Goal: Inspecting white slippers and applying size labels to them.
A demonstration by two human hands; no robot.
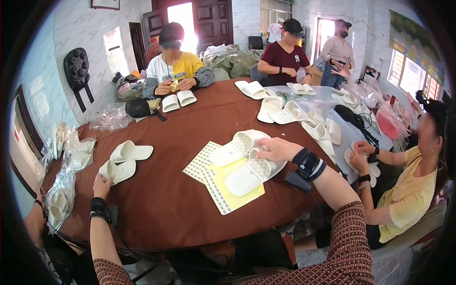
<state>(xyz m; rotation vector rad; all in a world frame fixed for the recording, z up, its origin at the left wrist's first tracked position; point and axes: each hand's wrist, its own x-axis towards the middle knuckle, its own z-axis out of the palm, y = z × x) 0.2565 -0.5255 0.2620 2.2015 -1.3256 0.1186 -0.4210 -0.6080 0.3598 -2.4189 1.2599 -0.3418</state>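
At the left of the table, my left hand (101, 185) is closed on the toe end of a white slipper (124, 172). A second white slipper (138, 152) lies just beyond, close beside it. My right hand (284, 150) grips the strap of another white slipper (243, 179) near the table's middle. Its partner slipper (229, 155) lies alongside, beyond it. Under this pair are yellow sticker sheets (219, 198) with rows of small printed labels. Dark bands wrap both my wrists. The fingertips of my right hand are partly hidden.
Clear plastic bags of slippers (71, 166) line the brown-covered table's (161, 204) left edge. More loose slippers (280, 110) lie at the far right. Across the table a person (175, 71) handles something yellow behind two slippers (178, 100). Another person (408, 190) sits close at my right.
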